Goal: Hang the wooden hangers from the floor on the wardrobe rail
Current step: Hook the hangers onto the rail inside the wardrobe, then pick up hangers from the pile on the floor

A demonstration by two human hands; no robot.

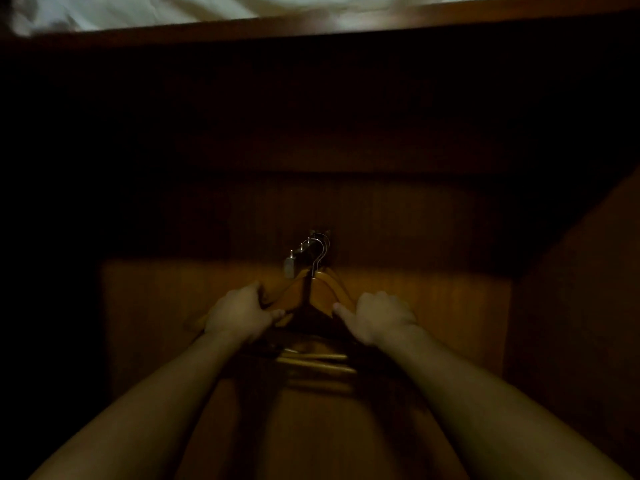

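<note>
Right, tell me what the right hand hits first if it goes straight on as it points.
The right hand points up and left, straight into the wooden hangers it grips; behind them come the metal hooks. Depth is unclear in this dim picture.

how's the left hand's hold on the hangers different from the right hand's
The left hand grips the left shoulder of the hangers, the right hand their right shoulder. The left hand's thumb tucks in short; the right hand's thumb stretches toward the middle. Both curl round the wood at similar height.
</note>
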